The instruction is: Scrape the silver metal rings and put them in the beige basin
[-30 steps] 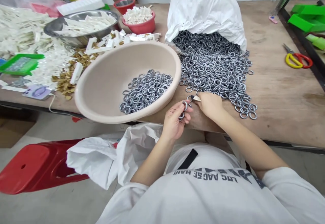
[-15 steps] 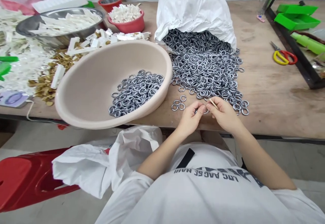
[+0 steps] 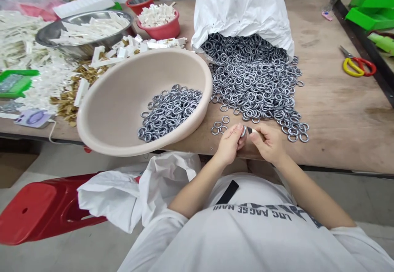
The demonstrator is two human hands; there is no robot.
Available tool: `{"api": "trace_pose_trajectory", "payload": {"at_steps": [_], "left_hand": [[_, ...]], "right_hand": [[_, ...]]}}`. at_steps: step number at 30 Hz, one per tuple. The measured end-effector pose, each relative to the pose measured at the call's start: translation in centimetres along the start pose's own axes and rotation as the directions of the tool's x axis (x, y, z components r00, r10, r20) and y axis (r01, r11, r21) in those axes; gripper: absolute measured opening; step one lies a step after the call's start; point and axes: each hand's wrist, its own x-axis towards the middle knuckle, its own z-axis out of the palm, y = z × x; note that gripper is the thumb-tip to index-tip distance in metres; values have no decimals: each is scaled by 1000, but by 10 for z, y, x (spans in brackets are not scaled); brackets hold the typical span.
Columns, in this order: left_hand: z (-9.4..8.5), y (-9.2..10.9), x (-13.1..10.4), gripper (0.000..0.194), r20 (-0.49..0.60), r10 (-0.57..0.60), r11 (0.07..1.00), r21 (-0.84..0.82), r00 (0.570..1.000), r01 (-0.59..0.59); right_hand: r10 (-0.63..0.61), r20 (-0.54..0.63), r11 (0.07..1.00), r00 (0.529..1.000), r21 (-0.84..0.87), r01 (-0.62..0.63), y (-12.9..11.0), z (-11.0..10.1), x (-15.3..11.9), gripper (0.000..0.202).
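Note:
My left hand pinches a grey metal ring just over the front edge of the table. Close beside it, my right hand has its fingers closed on a small stick with a dark, flat end, which points at the ring; most of the stick is hidden by the fingers. Behind my hands spreads a heap of similar rings, spilling out of a white sack. A few loose rings lie left of my left hand. More rings sit in a large beige basin.
Scissors with red and yellow handles lie to the right, near green trays. On the left are a steel bowl of white strips, a red bowl of white pieces and a phone-like device. A red stool stands below.
The stick in my right hand has turned, so its dark end now shows toward the ring. My left hand has tilted the ring up. The camera view has shifted slightly.

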Motion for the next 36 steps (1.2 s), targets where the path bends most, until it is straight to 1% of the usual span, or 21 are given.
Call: {"api": "trace_pose_trajectory", "payload": {"at_steps": [1,3,6,10,12,13,16,18,20,22,24,26,28,29,31,34,36], "left_hand": [[0,0,0,43,-13,-8,1000,-6,1000,8],[-1,1,1,43,-45,-25,1000,-9,999,25],[-1,1,1,44,-75,-43,999,-24,996,41],[-2,1,2,43,-76,-41,998,-45,996,38],[-3,0,1,44,-65,-45,998,-42,997,43],[-2,0,1,46,-48,-45,999,-30,998,44],[-1,-1,-6,49,49,-34,999,37,998,33],[-1,2,-12,48,86,-21,999,39,996,18],[-5,8,-19,44,46,21,1000,-19,999,-20],[-13,17,-26,36,-56,90,993,-67,994,-94],[-23,26,-31,28,-184,149,985,-57,972,-162],[-32,33,-34,28,-298,160,983,-38,941,-179],[-39,35,-36,33,-363,127,986,-57,923,-158],[-41,35,-36,33,-374,103,987,-78,922,-142],[-42,34,-35,32,-361,46,988,-123,931,-97],[-38,33,-29,31,-316,-27,984,-178,949,-31],[-34,34,-25,30,-295,-36,980,-196,955,-23]], "right_hand": [[-42,13,998,999,-55,42,0,0,-2,30],[-81,34,989,996,-122,84,-1,2,-5,32],[-88,55,980,995,-173,96,-3,4,-5,35],[-110,56,972,992,-205,120,-4,5,-4,37],[-80,55,976,995,-198,89,-3,5,-3,38],[-46,48,982,998,-183,55,-3,5,-2,38],[81,-7,988,997,-130,-82,0,3,2,38],[147,-26,982,989,-119,-149,-1,4,9,40],[173,8,973,985,-158,-170,-5,9,19,37],[167,81,954,983,-264,-141,-12,18,34,29],[154,172,909,973,-410,-71,-19,31,50,28],[169,253,842,953,-539,-6,-24,44,65,25],[204,286,772,936,-635,25,-25,52,75,21],[223,282,743,933,-669,25,-25,53,77,21],[246,265,707,932,-707,14,-23,50,76,22],[244,248,689,938,-725,12,-20,39,62,22],[236,244,681,940,-732,19,-18,29,49,23]]}}
